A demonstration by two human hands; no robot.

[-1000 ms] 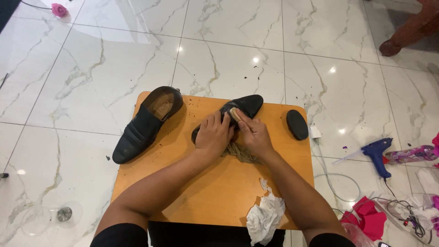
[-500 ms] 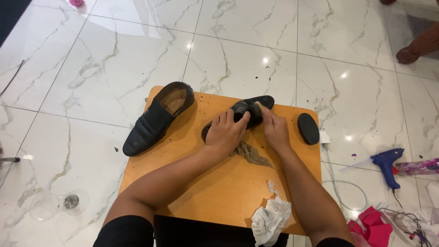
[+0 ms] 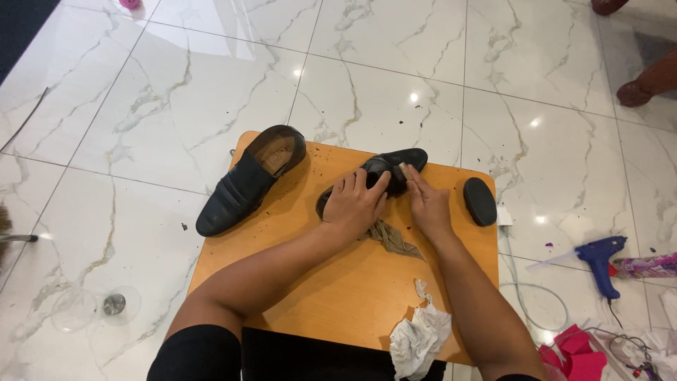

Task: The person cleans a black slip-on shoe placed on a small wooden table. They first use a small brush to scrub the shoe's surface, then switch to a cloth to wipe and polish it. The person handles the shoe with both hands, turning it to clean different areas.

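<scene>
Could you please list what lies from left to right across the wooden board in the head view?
Empty black shoe → left hand on the second black shoe → right hand → black oval heel piece at the edge of the wooden board.
</scene>
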